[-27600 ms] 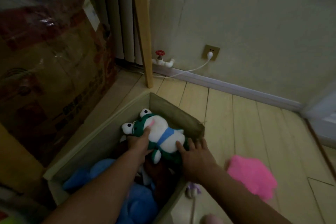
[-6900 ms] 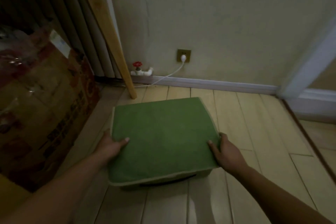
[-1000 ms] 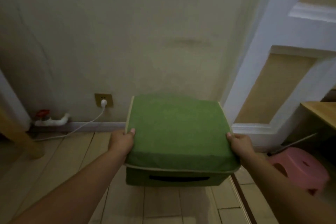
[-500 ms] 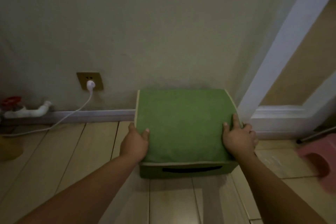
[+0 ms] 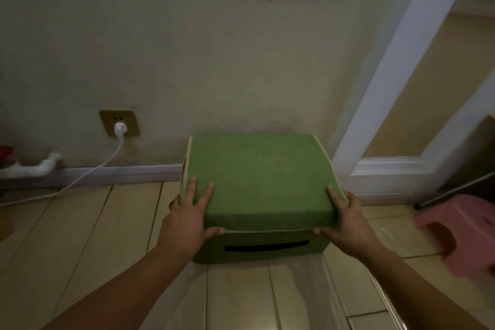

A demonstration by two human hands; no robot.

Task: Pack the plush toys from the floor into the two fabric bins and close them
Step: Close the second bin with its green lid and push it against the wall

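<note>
The green fabric bin sits on the wooden floor, pushed up close to the wall, between a wall plug and a white door frame. Its soft lid is on top and looks shut. The left hand lies at the left front corner with fingers straight and flat on the lid and the thumb on the front edge. The right hand cups the right front corner, fingers loosely bent along the side; it does not seem to squeeze hard. To finish this step well, I think both hands should press the lid down evenly along the edges so it sits flat, and leave the bin square to the wall. A pink stool stands near on the right. No words or labels can be read anywhere.
</note>
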